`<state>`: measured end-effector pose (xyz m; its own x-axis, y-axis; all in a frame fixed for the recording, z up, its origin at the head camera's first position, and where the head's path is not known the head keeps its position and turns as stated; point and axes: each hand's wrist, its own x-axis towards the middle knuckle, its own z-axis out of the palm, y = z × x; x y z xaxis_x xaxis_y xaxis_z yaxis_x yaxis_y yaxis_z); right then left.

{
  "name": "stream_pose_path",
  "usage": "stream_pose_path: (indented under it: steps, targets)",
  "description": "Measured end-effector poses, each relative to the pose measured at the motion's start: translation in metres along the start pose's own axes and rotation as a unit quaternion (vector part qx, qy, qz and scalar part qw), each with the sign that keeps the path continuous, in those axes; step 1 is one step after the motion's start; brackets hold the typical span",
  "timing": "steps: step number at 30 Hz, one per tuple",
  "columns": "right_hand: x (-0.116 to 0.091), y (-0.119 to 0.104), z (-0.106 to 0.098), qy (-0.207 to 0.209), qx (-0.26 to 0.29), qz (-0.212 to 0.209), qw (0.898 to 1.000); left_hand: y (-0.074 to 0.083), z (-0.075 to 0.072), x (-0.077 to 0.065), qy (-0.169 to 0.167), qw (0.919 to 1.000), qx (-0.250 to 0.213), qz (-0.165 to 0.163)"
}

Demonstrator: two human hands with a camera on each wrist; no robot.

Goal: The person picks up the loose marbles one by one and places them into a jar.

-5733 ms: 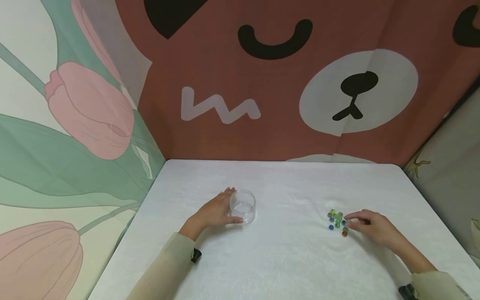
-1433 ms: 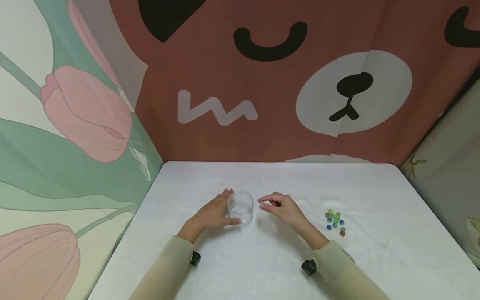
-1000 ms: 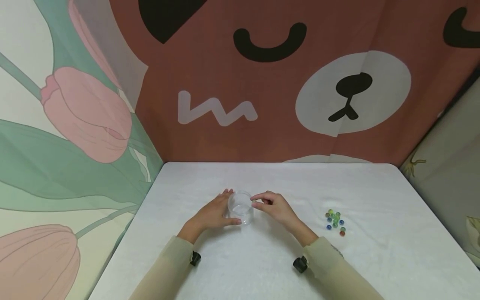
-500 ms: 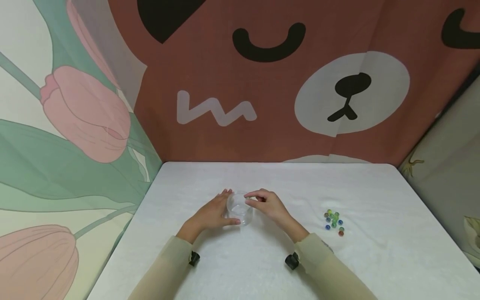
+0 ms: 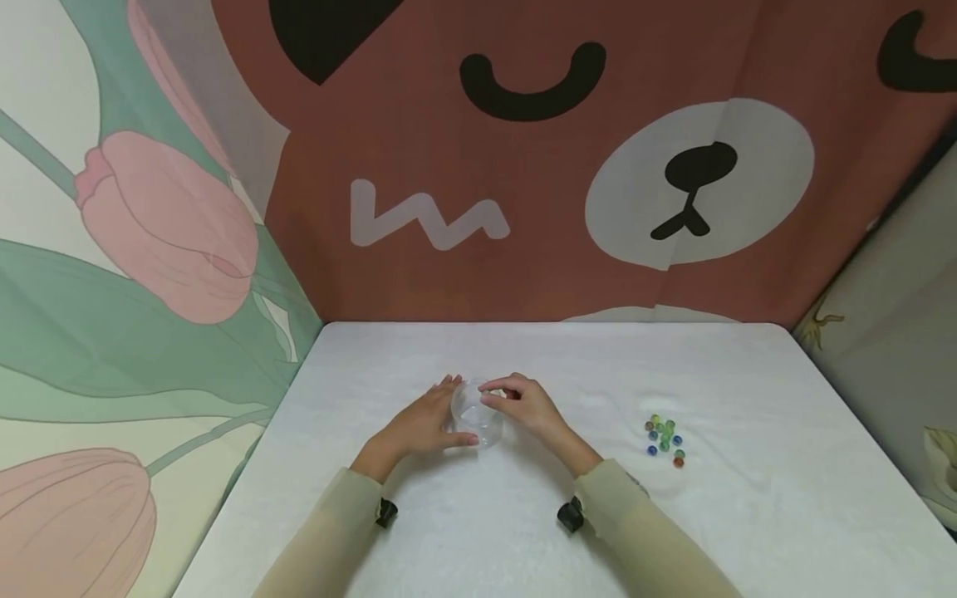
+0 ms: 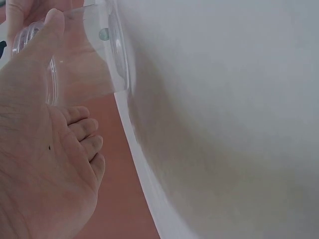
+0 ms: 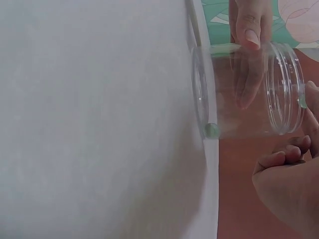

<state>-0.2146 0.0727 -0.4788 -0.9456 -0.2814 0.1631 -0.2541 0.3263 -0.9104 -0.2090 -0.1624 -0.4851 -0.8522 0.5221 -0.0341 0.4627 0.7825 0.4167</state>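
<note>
A clear plastic jar (image 5: 473,419) with a threaded neck and no lid stands upright on the white table. My left hand (image 5: 420,422) grips its left side, thumb in front and fingers behind. At the jar's mouth, my right hand (image 5: 532,409) pinches a small green marble (image 7: 302,101) between thumb and fingertips; the fingers mostly cover it. Another greenish marble (image 7: 212,131) lies at the bottom inside the jar. Off to the right, several glass marbles (image 5: 665,446) in green, blue, yellow and reddish brown sit in a loose cluster.
The white cloth-covered table (image 5: 463,531) ends at a backdrop (image 5: 419,282) printed with a bear's face. A tulip-print curtain (image 5: 172,232) hangs along the left side, and a pale curtain (image 5: 897,349) along the right.
My right hand has gone from the marble cluster leftward to the jar's mouth, carrying a marble, and has edged further over the rim. The left hand stays on the jar.
</note>
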Motion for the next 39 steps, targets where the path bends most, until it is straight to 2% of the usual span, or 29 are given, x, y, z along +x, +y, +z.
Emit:
stream_pose_path:
  steps: [7, 20, 29, 39]
  targets:
    - [-0.001, 0.005, 0.009, 0.000, -0.006, 0.009, 1.000, 0.000, 0.005, -0.004, -0.004, 0.9999, -0.013, -0.006]
    - [0.000, 0.005, 0.012, -0.001, -0.013, 0.018, 1.000, 0.003, 0.003, -0.006, -0.009, 0.9999, 0.000, -0.006]
    - [0.000, 0.002, 0.009, -0.010, 0.036, 0.031, 0.999, 0.003, 0.002, -0.002, -0.003, 1.0000, -0.001, -0.001]
    - [-0.001, -0.002, 0.007, -0.011, 0.039, 0.029, 0.999, 0.003, 0.000, -0.001, 0.004, 1.0000, -0.002, 0.005]
